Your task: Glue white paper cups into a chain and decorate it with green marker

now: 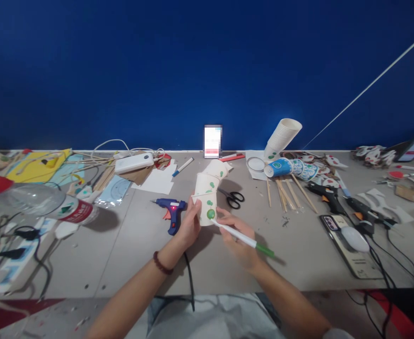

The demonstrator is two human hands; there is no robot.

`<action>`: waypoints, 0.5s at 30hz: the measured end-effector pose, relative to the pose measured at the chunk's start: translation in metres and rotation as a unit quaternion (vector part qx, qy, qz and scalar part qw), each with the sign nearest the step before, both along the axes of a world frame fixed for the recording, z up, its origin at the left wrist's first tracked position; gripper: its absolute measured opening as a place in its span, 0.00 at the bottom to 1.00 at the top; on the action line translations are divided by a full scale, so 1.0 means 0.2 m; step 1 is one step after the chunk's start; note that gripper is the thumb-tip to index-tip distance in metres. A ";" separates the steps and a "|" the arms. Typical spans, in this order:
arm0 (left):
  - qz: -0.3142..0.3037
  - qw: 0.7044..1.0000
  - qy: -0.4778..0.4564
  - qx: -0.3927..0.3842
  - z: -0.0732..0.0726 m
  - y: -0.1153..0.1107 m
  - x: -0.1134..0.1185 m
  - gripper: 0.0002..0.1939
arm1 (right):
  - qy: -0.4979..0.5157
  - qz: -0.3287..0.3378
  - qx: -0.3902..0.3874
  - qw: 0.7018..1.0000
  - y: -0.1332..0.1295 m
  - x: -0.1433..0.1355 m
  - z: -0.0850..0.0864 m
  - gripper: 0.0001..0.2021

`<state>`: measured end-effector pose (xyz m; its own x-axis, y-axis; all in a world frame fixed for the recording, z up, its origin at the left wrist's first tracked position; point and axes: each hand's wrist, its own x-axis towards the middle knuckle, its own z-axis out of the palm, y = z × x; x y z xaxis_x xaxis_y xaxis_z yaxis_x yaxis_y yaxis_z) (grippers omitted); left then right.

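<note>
My left hand (191, 220) is wrapped round the near end of a curved chain of white paper cups (207, 190) marked with green spots. In my right hand (240, 241) is a white marker (240, 235) with a green end, its tip touching the nearest cup beside a round green patch. The far end of the chain bends to the right, near the scissors (234, 199). Just left of my left hand lies a blue hot glue gun (173, 214) with a small red light on it.
A phone (213, 141) stands against the blue wall. To the right are stacked cups (284, 134), a blue cup (278, 167), wooden sticks (288, 195), black glue guns and another phone (351, 249). A bottle (51, 200), power strip (23, 256) and white power bank (133, 163) occupy the left.
</note>
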<state>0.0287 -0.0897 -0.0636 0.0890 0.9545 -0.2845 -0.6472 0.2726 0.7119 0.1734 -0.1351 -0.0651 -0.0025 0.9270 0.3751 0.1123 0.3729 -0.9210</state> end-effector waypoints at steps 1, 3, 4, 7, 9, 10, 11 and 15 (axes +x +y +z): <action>0.001 1.000 0.000 0.002 0.00 0.00 0.00 0.33 | -0.005 0.000 0.001 1.000 0.00 0.00 0.00 0.06; 0.002 1.000 -0.003 0.003 -0.01 0.00 0.00 0.33 | -0.006 -0.003 0.004 1.000 0.00 0.00 0.01 0.05; 0.002 1.000 -0.005 0.003 -0.01 0.00 0.00 0.32 | -0.005 -0.003 0.001 1.000 0.00 0.00 0.01 0.05; -0.001 1.000 -0.013 -0.002 -0.02 0.00 0.00 0.32 | 0.005 -0.008 -0.007 1.000 0.00 0.00 0.01 0.05; 0.001 1.000 -0.019 -0.004 -0.02 0.00 0.00 0.32 | 0.009 -0.008 -0.008 1.000 0.00 0.00 0.00 0.06; 0.002 1.000 -0.021 -0.006 -0.02 0.00 0.00 0.31 | 0.011 -0.010 -0.006 1.000 0.00 0.00 0.00 0.06; 0.003 1.000 -0.023 -0.008 -0.02 0.00 0.00 0.31 | 0.014 -0.010 -0.005 1.000 0.00 0.00 0.00 0.05; -0.006 1.000 -0.022 -0.020 -0.01 0.00 -0.01 0.30 | 0.037 -0.015 -0.009 0.999 0.00 0.00 0.00 0.04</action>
